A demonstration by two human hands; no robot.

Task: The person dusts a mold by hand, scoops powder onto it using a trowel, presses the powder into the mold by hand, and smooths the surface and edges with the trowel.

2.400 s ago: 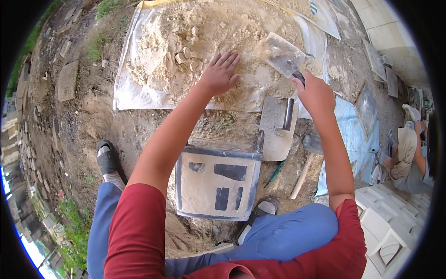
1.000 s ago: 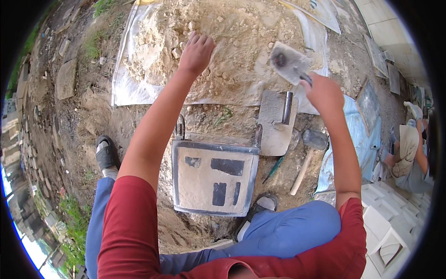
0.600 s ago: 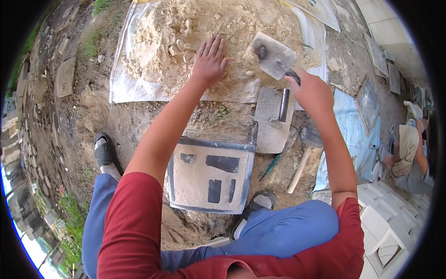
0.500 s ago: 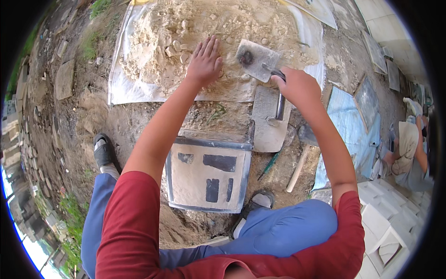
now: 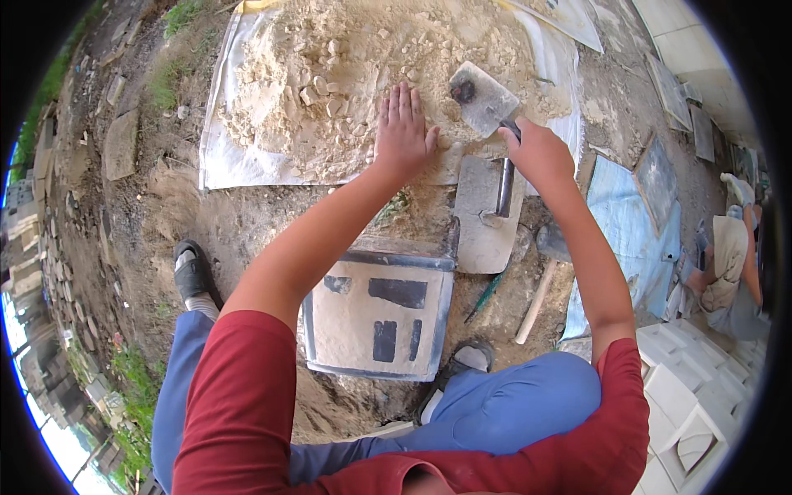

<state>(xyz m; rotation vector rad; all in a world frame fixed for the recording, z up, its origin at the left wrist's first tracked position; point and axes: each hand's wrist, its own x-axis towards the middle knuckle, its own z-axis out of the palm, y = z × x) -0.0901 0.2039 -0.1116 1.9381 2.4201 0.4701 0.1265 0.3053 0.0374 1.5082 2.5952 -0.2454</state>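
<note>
A mound of pale sandy mortar mix (image 5: 330,107) with lumps lies on a white sheet (image 5: 239,167). My left hand (image 5: 404,132) rests over the mound's near edge, palm down and fingers stretched out. Wrapped round the dark handle of a trowel is my right hand (image 5: 539,153). The trowel's flat grey blade (image 5: 488,106), with a dark patch on it, lies over the mound's right side. Just below it, on the ground, sits a larger plastering float (image 5: 483,231) with a metal-looking handle.
Before me lies a framed mould (image 5: 346,318) filled level with pale material around dark rectangles. Right of it are a green pointed tool (image 5: 485,297) and a wooden-handled hammer (image 5: 536,301). A blue sheet (image 5: 606,214) and stacked white blocks (image 5: 685,363) lie farther right. Another person (image 5: 734,256) sits at the far right.
My left hand has moved right and slightly nearer over the mix. The trowel in my right hand has shifted slightly right, its blade turned a little. The whole view has shifted slightly.
</note>
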